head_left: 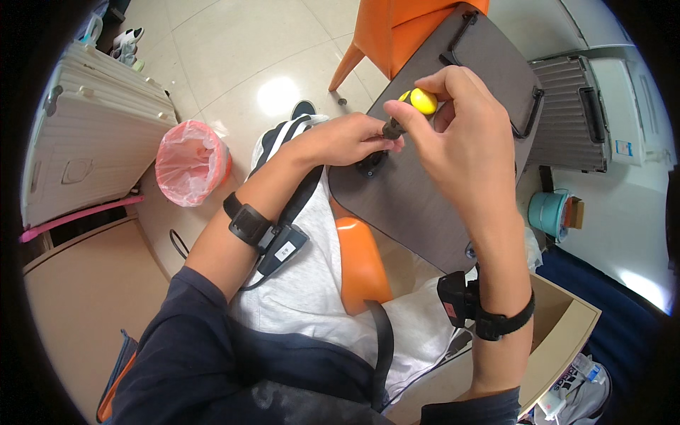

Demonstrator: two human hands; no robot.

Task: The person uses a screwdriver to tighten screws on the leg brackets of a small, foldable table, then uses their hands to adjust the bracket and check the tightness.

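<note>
A dark grey-brown board with black handle-like brackets rests tilted across my lap. My right hand is shut on a screwdriver with a yellow and black handle, its tip pointing down at a small black fitting on the board. My left hand lies over that fitting, fingers pinching around the screwdriver's shaft and the fitting. Both wrists wear black straps with small black devices.
An orange chair stands ahead, another orange seat under me. A bin with a pink bag and a white ribbed suitcase are left. A teal bucket and a cardboard box are right.
</note>
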